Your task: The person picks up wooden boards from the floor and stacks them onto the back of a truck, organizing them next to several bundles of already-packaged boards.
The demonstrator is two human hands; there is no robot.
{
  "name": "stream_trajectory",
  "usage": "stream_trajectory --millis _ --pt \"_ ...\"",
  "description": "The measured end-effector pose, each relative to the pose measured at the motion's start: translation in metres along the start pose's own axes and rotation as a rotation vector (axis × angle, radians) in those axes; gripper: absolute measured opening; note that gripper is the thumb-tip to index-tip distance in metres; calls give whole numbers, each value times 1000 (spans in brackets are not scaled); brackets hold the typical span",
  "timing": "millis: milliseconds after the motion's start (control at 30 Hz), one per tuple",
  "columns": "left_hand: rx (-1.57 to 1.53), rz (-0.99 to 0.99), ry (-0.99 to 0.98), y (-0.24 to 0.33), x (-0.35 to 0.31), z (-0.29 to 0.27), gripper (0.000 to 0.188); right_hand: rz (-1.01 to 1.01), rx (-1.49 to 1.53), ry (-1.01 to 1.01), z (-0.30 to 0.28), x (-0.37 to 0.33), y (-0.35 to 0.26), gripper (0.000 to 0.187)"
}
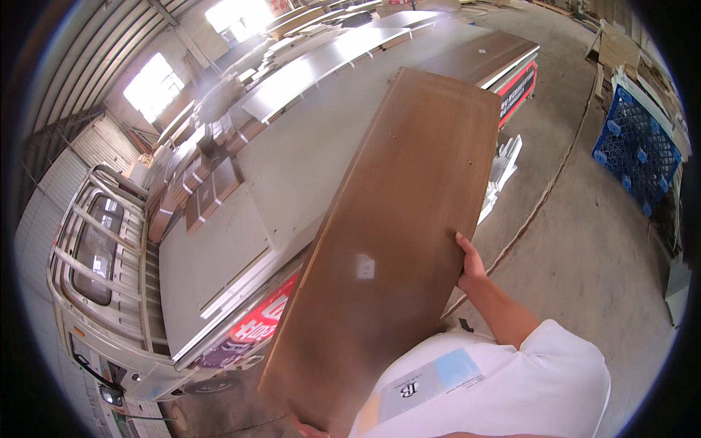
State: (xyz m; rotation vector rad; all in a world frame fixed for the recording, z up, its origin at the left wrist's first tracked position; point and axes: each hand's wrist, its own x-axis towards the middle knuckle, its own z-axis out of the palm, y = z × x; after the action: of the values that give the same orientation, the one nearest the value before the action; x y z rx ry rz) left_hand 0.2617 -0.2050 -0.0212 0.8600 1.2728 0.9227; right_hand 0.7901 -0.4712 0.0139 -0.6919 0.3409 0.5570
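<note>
A long brown wood-grain board [409, 212] with a small pale label slants in front of me, its far end over the flatbed. My right hand [469, 260] is closed on the board's right edge, thumb on the top face and the other fingers hidden beneath. At the lower edge of the picture, only a little of my left hand [309, 431] shows, gripping the board's near end. Whether the board rests on the truck's side cannot be seen.
A small truck with a railed cab [98, 248] stands on the left. Its bed carries large grey panels [212, 255], bundled brown boards [212, 193] and another brown panel [475, 57]. Blue plastic pallets [635, 139] lean at the right, beyond the concrete floor [562, 241].
</note>
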Motion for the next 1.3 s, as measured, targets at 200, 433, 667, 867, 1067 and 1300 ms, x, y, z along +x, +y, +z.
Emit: stream_trajectory --millis 200,433,667,867,1067,1300 --pt "60 64 -52 14 -17 139 64 -32 64 37 -21 77 -84 64" --pt "16 -221 -167 45 4 301 62 -92 71 188 -18 177 -206 61" --pt "345 135 -438 125 -4 468 48 -268 14 141 15 269 -353 57" --pt "291 151 -489 128 -37 647 41 -394 -258 171 -9 367 -489 62" --pt "337 239 -564 93 -67 814 42 -360 -829 296 -49 471 -642 71" --pt "388 158 -595 70 -124 1005 46 -274 -1554 536 -57 568 -784 108"
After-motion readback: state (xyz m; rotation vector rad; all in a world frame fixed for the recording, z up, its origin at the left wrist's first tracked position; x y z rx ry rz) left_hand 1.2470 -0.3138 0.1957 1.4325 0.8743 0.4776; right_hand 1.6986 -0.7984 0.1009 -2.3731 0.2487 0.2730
